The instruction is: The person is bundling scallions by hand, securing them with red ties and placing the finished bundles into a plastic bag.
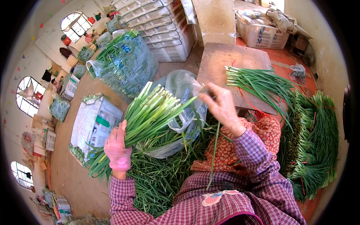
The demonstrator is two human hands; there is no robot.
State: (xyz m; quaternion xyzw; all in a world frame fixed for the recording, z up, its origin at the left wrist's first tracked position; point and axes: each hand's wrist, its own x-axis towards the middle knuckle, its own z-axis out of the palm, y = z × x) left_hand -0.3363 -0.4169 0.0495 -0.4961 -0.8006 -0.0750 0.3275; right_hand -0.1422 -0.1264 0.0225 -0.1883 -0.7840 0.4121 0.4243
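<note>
My left hand (118, 150), wrapped in pink over the palm, is closed around a thick bunch of garlic chives (150, 112). The pale cut ends of the bunch point up and away to the right; its green tips hang out below the hand. Fingers of my right hand (221, 105) pinch the end of a single green stalk (191, 101) at the bunch's right side. Below the bunch sits a clear plastic bag (183, 127) with loose leaves in it. A pile of green leaves (161, 183) lies around my lap, partly on a red patterned cloth (240, 146).
A small bundle of chives (258, 80) rests on a brown board (213, 60) to the right. Tied bundles (311, 146) are stacked at far right. Left of me stand a white crate (97, 120) and a full plastic sack (127, 63). Stacked crates (165, 37) rise behind.
</note>
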